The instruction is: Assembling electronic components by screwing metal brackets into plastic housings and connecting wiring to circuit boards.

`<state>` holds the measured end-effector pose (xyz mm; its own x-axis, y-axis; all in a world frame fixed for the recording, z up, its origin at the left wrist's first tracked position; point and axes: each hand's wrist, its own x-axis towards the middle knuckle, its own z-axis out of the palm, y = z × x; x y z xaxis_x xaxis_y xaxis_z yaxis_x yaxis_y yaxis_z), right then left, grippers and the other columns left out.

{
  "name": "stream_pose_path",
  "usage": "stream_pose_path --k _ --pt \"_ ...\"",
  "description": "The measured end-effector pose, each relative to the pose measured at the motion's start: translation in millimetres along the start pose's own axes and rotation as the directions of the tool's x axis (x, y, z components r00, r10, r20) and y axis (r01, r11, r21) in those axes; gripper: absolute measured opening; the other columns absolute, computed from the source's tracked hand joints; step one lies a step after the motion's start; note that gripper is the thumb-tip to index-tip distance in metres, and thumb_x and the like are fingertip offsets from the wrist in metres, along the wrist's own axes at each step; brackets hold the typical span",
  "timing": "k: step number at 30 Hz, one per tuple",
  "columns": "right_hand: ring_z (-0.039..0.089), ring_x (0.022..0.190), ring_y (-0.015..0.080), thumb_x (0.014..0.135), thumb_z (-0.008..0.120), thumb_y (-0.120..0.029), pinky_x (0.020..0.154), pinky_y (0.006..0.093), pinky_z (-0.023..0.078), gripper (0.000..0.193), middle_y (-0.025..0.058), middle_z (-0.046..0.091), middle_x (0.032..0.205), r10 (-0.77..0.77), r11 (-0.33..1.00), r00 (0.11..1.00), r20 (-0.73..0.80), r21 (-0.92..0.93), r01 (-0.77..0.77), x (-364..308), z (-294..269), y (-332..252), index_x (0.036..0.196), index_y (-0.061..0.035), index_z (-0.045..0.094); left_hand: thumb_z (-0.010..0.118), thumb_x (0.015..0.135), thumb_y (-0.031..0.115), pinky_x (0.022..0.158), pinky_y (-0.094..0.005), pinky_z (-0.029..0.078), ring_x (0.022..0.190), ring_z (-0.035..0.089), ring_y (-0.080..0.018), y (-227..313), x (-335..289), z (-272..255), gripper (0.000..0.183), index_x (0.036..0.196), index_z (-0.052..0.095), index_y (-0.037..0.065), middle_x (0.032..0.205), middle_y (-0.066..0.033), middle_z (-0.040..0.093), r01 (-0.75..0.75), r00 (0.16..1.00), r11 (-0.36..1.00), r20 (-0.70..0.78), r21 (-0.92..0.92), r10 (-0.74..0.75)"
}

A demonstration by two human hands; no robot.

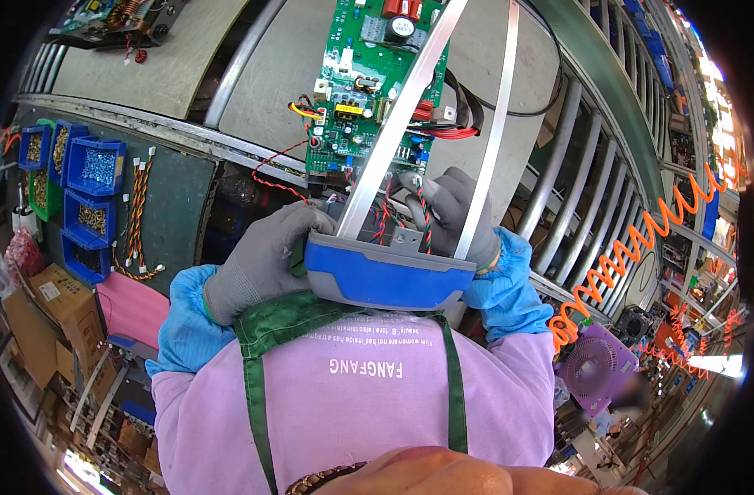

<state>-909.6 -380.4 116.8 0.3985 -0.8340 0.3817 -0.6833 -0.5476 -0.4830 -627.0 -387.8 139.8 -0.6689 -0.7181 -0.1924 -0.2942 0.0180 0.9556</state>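
Manual handling of wired parts beside a roller conveyor. The grey-gloved left hand [261, 257] grasps the left end of a blue-and-grey end panel [389, 276], nearest the body. The right hand [455, 205] curls behind the panel's right end, beside twisted wires [427, 216]; whether it grips them cannot be told. Metal bars [406, 107] run far from the panel, past a green circuit board [381, 64]. Left: blue bins [92, 188].
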Motion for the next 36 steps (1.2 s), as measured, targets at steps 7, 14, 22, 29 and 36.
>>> stream_pose_path --k 7,14,22,29,36 --pt "0.048 0.054 0.0164 0.060 0.074 -0.016 0.043 0.0311 0.037 0.036 -0.0025 0.046 0.063 -0.187 0.961 0.981 0.056 -0.196 0.195 12.6 0.4 4.3 0.096 -0.0145 0.070 0.084 0.064 0.016 0.084 -0.0349 0.050 0.095 0.063 -0.0287 8.5 -1.1 -3.0 0.051 0.105 0.056 0.007 0.101 -0.0117 0.059 0.065 0.998 0.998 -0.012 -0.013 -0.065" --pt "0.048 0.057 0.0149 0.058 0.071 -0.023 0.043 0.0300 0.038 0.041 -0.0037 0.046 0.065 -0.157 0.935 0.966 0.207 -0.285 0.213 14.2 -3.4 -0.2 0.099 -0.0168 0.071 0.083 0.065 0.017 0.082 -0.0358 0.051 0.094 0.063 -0.0296 9.0 0.4 -3.0 0.049 0.104 0.056 0.007 0.100 -0.0120 0.059 0.054 0.998 0.998 -0.025 0.019 -0.054" --pt "0.059 0.059 0.0196 0.071 0.074 -0.017 0.048 0.0352 0.045 0.030 0.0015 0.054 0.064 0.056 0.969 0.995 0.084 0.236 -0.075 -0.3 -2.8 3.9 0.101 -0.0127 0.071 0.083 0.063 0.015 0.081 -0.0362 0.051 0.093 0.063 -0.0311 1.4 -1.1 -1.9 0.048 0.101 0.055 0.007 0.100 -0.0116 0.059 -0.008 1.000 0.998 -0.006 0.069 0.008" --pt "0.065 0.067 0.0269 0.085 0.069 -0.017 0.062 0.0353 0.051 0.023 0.0129 0.065 0.077 0.018 0.758 0.804 0.595 0.516 -0.399 16.9 4.7 5.1 0.104 -0.0041 0.069 0.083 0.063 0.015 0.079 -0.0366 0.051 0.092 0.062 -0.0313 -3.9 0.5 4.1 0.048 0.101 0.054 0.007 0.099 -0.0113 0.059 -0.022 1.000 0.997 -0.016 0.080 0.024" --pt "0.066 0.072 0.0289 0.078 0.072 -0.021 0.063 0.0378 0.052 0.023 0.0117 0.065 0.078 0.086 0.775 0.836 0.542 0.491 -0.398 11.4 -11.6 2.3 0.096 -0.0067 0.070 0.083 0.063 0.016 0.080 -0.0367 0.051 0.093 0.063 -0.0316 6.8 -4.4 -2.1 0.050 0.103 0.055 0.007 0.101 -0.0128 0.059 0.064 0.998 0.997 -0.017 0.036 -0.064"
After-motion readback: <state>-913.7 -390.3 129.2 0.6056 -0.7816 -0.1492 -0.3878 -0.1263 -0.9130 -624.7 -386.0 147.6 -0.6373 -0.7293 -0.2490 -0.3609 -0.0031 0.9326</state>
